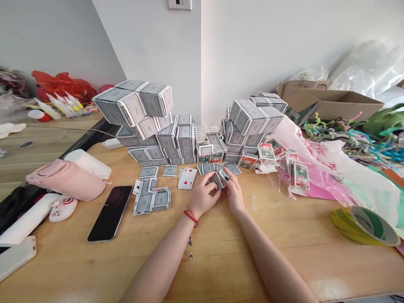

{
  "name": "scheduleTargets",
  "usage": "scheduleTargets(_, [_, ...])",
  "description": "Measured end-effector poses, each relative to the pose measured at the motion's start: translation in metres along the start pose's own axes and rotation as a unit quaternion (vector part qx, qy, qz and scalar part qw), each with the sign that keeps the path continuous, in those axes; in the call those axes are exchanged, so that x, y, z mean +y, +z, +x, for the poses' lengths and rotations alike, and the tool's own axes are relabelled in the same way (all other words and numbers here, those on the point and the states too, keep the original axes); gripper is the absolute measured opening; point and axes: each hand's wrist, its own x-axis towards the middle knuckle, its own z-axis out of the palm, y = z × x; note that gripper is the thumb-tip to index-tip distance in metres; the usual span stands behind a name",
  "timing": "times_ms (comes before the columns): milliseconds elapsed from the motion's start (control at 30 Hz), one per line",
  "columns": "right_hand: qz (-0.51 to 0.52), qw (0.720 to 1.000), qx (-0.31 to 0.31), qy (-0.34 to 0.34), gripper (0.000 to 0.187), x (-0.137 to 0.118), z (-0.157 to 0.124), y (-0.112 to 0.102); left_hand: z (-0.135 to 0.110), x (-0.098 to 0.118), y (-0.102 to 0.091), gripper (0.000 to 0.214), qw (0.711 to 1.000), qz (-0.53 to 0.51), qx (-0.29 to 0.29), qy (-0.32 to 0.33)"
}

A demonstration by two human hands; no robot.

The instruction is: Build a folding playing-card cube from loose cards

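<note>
My left hand [205, 193] and my right hand [233, 191] meet at the middle of the table, both closed around grey-backed playing cards [216, 181]. The cards between my fingers are partly hidden, and I cannot tell whether they are folded. More grey-backed cards [206, 168] lie just beyond my fingertips. Left of my left hand is a face-up pile with a heart card [187, 178] on top. Farther left rest joined, folded card pieces [147, 198]. Behind stand a tall stack of card cubes [143, 122] and a second stack [249, 130] on the right.
A black phone [110, 213], a pink bottle [67, 179] and a white roll [30, 219] lie at left. Card boxes [267, 152], a crinkled plastic bag [318, 155] and yellow tape [364, 225] lie at right. A cardboard box [344, 103] stands behind them.
</note>
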Motion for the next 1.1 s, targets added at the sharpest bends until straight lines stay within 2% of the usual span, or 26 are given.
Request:
scheduleTargets(133, [-0.055,0.998,-0.003,-0.037,0.045,-0.0005,-0.0037,0.0029,-0.0005,-0.0008,0.0003,0.009,1.000,0.010,-0.004,0.005])
scheduleTargets(333, [-0.057,0.996,-0.038,-0.049,0.046,0.0035,-0.0059,0.0041,-0.0010,-0.0017,0.0009,0.008,1.000,0.006,-0.002,0.003])
scheduleTargets(467, [-0.069,0.996,-0.030,-0.049,0.045,0.0046,-0.0042,0.0022,-0.0010,-0.0007,0.0012,0.009,1.000,-0.007,0.008,-0.008])
scheduleTargets(633, [-0.103,0.992,-0.021,-0.069,0.044,0.0057,-0.0018,0.0012,-0.0011,-0.0031,0.0011,0.011,1.000,0.029,0.007,0.007])
scheduleTargets(833, [-0.101,0.992,-0.023,-0.077,0.043,0.0038,-0.0005,-0.0006,-0.0005,-0.0036,-0.0004,0.012,0.998,0.057,-0.002,0.031])
scheduleTargets(1100, [-0.080,0.993,-0.040,-0.083,0.039,-0.0017,-0.0015,0.0009,-0.0011,-0.0068,0.0008,0.010,0.997,0.069,0.006,0.022])
